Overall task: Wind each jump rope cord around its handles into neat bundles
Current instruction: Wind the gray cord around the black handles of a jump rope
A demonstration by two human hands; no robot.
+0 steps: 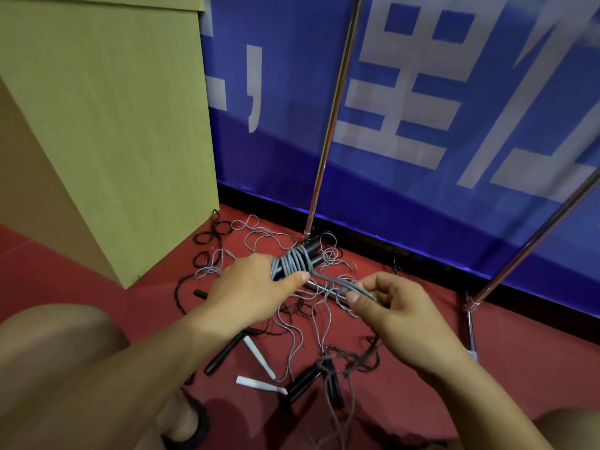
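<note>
Grey cord [293,261] is wound in several tight turns around a pair of dark handles [311,254], and the left hand [250,284] grips that bundle from the near side, thumb pressed along the coils. From the last turn a few strands of the same cord run to the right hand [386,303], which pinches them between thumb and curled fingers just beside the bundle.

Below and beyond both hands, more loose grey cord lies in loops on the red floor [422,401]. A black rope [211,235] is tangled beyond the left hand, near the foot of a tan wooden cabinet [107,125]. Under the forearms lie black handles [302,384], two white handles [259,357] and a brownish cord [354,358], close to one another.

Beyond the hands a blue banner [422,92] with large white characters stands behind slanting metal poles [337,102]. A bare knee [58,345] shows to the left of the left arm.
</note>
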